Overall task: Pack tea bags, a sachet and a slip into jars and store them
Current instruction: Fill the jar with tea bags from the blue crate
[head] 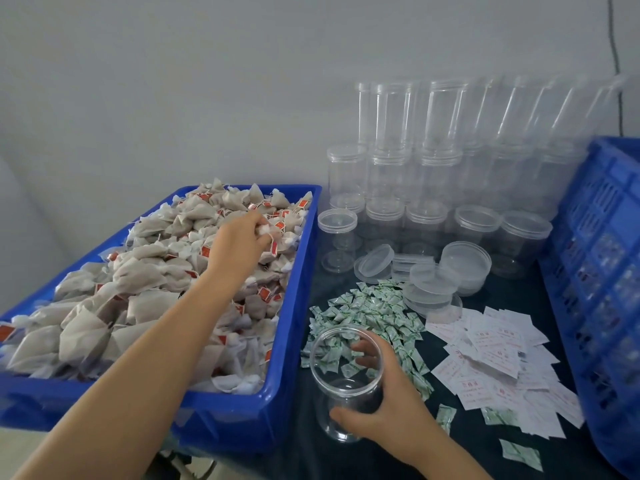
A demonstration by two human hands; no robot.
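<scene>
Gripping tea bags [273, 233] with left hand [239, 240] fingers, right hand [388, 407] fingers clasping clear jar [346, 382], slips' [491, 344] red print unreadable

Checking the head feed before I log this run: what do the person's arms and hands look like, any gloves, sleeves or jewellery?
Both forearms are bare as far as the frame shows: no sleeves in view. The left hand and right hand wear no gloves, and no rings, watch or wristband are visible. No markings or cables on either arm.
</scene>
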